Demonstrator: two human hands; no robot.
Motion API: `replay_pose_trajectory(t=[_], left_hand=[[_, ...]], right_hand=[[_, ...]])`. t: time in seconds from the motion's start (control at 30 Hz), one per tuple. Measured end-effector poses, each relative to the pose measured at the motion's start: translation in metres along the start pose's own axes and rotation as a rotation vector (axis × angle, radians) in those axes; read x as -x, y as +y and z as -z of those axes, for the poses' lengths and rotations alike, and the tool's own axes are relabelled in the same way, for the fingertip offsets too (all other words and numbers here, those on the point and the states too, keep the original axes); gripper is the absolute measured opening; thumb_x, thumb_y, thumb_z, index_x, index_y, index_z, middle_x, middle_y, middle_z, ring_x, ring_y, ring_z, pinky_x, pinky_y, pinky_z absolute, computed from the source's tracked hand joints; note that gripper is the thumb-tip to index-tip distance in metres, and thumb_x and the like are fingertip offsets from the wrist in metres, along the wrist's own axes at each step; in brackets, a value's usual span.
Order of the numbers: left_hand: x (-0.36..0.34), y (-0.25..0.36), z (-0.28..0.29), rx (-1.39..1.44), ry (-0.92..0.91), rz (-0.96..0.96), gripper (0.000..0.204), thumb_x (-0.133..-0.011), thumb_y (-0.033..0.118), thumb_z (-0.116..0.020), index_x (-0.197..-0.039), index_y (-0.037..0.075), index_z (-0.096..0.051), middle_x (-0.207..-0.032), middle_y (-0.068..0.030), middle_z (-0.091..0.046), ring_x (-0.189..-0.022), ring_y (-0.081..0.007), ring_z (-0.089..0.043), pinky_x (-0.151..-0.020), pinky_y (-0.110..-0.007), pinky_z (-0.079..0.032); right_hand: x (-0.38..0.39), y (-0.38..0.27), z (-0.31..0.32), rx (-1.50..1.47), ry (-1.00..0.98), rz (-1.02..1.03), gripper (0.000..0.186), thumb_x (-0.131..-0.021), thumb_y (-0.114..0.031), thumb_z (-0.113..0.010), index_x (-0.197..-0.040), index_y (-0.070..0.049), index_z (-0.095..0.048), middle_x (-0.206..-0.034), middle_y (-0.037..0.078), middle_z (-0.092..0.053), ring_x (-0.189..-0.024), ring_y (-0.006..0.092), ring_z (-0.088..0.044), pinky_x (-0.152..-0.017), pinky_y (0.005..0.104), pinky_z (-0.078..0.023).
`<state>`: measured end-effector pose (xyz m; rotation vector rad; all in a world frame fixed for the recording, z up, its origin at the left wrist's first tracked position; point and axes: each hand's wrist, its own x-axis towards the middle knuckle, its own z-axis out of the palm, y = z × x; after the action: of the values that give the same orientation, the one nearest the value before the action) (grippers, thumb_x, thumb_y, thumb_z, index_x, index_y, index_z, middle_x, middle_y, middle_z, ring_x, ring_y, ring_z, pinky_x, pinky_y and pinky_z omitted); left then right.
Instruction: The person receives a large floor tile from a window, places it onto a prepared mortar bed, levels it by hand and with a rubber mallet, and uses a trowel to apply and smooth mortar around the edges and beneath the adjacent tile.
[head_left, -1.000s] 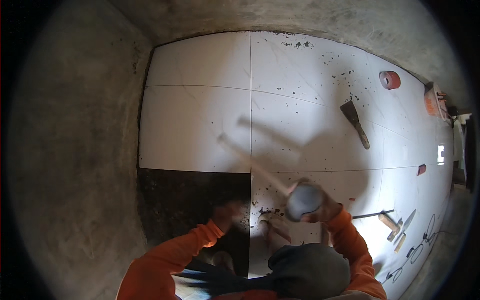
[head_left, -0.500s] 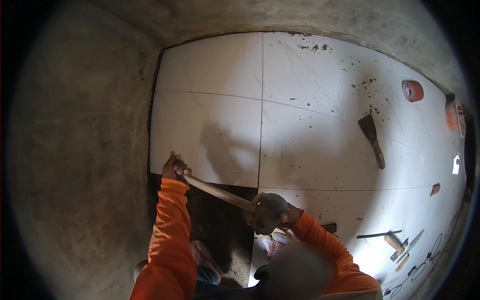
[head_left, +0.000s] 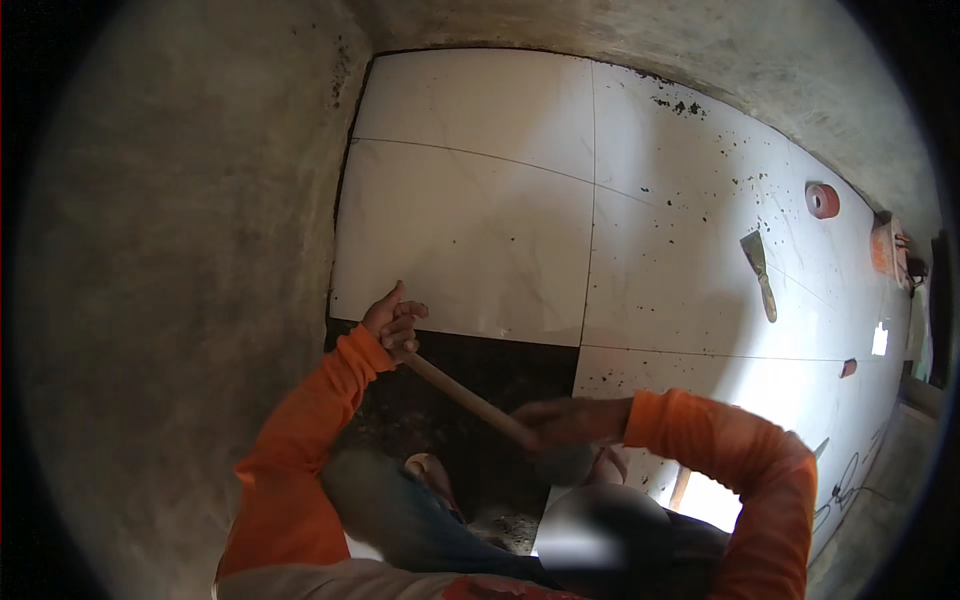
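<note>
A mallet with a long wooden handle (head_left: 462,398) slants across my front, its dark rounded head (head_left: 562,464) low and blurred. My left hand (head_left: 396,322) is closed round the handle's far end, with the thumb and a finger sticking out. Over the lower handle, just by the head, lies my right hand (head_left: 572,420); motion smears its fingers, so their grip does not show. Beneath the mallet is a dark tile-sized gap (head_left: 490,368) in the floor, bordered by large white tiles (head_left: 460,240). My bare foot (head_left: 432,478) rests in that gap.
Bare grey walls (head_left: 190,290) rise at the left and the back. On the tiles to the right lie a scraper (head_left: 760,275), a red tape roll (head_left: 822,201), a small red piece (head_left: 849,368) and black cable (head_left: 850,478). An orange container (head_left: 886,248) stands at the far right.
My right hand has moved from behind the mallet head to over the lower handle, its elbow swinging out right. The head has dropped lower. The view has shifted, and some tools have left sight.
</note>
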<state>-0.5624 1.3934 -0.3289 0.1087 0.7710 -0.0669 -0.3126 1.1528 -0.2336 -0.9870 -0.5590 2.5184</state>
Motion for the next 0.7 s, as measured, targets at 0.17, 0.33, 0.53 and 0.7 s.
replay_pose_trajectory(t=[0.17, 0.33, 0.53, 0.7], left_hand=[[-0.029, -0.038, 0.027, 0.123, -0.077, -0.032, 0.056, -0.091, 0.055, -0.042, -0.076, 0.005, -0.061, -0.036, 0.0042, -0.035, -0.028, -0.0117, -0.039, -0.042, -0.032, -0.049], [-0.035, -0.098, 0.054, 0.304, 0.202, -0.104, 0.043, -0.086, 0.055, -0.052, -0.074, 0.013, -0.058, -0.043, 0.0035, -0.038, -0.034, -0.011, -0.042, -0.043, -0.028, -0.043], [0.031, -0.122, 0.114, -1.181, 0.876, -0.107, 0.039, -0.085, 0.046, -0.059, -0.079, 0.008, -0.059, -0.052, -0.004, -0.048, -0.048, -0.0188, -0.052, -0.051, -0.03, -0.045], [0.025, -0.1, 0.134, -1.247, 0.99, -0.395, 0.042, -0.087, 0.046, -0.056, -0.087, 0.004, -0.06, -0.07, -0.0093, -0.061, -0.059, -0.0211, -0.059, -0.054, -0.031, -0.046]], right_hand=[[-0.091, 0.107, -0.058, 0.518, 0.411, 0.119, 0.041, -0.084, -0.033, -0.057, -0.106, 0.002, -0.054, -0.086, 0.02, -0.061, -0.08, 0.0288, -0.059, -0.073, 0.0381, -0.046], [-0.152, 0.157, -0.098, 0.3, 0.708, 0.08, 0.037, -0.086, -0.033, -0.056, -0.098, 0.002, -0.054, -0.08, 0.024, -0.059, -0.075, 0.0379, -0.061, -0.066, 0.0427, -0.046], [-0.187, 0.182, -0.115, 0.255, 0.865, 0.031, 0.041, -0.089, -0.037, -0.054, -0.097, 0.004, -0.055, -0.083, 0.028, -0.06, -0.085, 0.0448, -0.059, -0.066, 0.0438, -0.047], [-0.205, 0.158, -0.106, 0.174, 1.024, 0.064, 0.043, -0.092, -0.037, -0.047, -0.097, 0.005, -0.055, -0.081, 0.028, -0.06, -0.085, 0.0452, -0.058, -0.067, 0.044, -0.046]])
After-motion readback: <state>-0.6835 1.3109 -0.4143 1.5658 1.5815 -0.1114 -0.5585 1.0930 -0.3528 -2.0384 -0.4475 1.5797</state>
